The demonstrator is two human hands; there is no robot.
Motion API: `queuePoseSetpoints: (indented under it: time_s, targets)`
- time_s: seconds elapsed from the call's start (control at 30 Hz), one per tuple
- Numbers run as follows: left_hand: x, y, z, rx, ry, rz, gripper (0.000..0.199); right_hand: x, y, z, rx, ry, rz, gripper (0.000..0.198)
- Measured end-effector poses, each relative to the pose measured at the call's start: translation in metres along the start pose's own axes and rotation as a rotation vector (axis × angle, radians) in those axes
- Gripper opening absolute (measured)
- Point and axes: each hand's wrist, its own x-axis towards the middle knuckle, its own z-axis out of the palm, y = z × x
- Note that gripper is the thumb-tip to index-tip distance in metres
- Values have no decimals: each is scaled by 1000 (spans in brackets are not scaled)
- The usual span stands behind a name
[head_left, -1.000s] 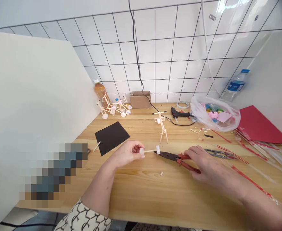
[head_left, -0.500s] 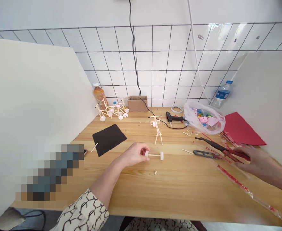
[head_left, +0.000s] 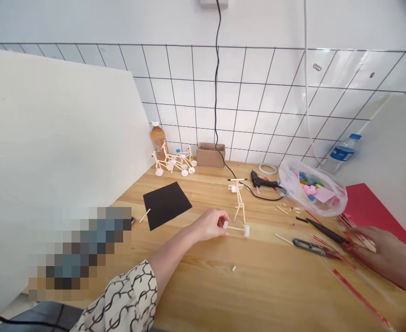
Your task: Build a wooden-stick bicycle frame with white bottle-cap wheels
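My left hand [head_left: 211, 226] is closed in a pinch on a white wheel at one end of a thin wooden axle [head_left: 236, 228]. A second white wheel [head_left: 246, 231] sits on the axle's other end. Just beyond stands a small wooden-stick frame [head_left: 239, 198] with a dark-tipped crossbar. At the right, my right hand [head_left: 379, 244] is blurred, its fingers apart above a pair of dark-bladed scissors [head_left: 327, 231]. The scissors' reddish handles run beneath this hand. Near it lie grey thread snips [head_left: 313, 246] and pale sticks partly covered by the fingers.
Several stick models [head_left: 173, 162] stand by an orange drink bottle [head_left: 158, 138]. Behind are a cardboard box [head_left: 210, 155], a glue gun [head_left: 263, 181] and a tape roll [head_left: 267, 168]. A plastic bag [head_left: 293, 184], red sheet [head_left: 379, 207] and black sheet [head_left: 166, 203] lie around.
The view has shifted, so things appear lower and further right. My right hand has loosened from the scissors, whose handles now show below it. My left hand keeps its pinch on the wheel.
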Motion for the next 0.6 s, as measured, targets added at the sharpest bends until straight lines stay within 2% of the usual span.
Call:
queuePoseSetpoints:
  time_s: [0.1,0.2,0.27,0.4,0.6]
  targets:
    - [4,-3,-1,-16,-13,7,31,11,-76,7,124,-96,57,32]
    - [7,-4,-1,-19,-26,12,32,24,-145,36,298,-249,-93,31]
    - [8,-4,-1,-23,-29,12,32,33,-174,61,351,-310,-136,29]
    - [6,-4,-1,-44,-19,13,34,53,-193,98,392,-380,-142,29]
    - [4,-8,-1,-53,11,70,33,65,-199,113,521,-501,-111,26]
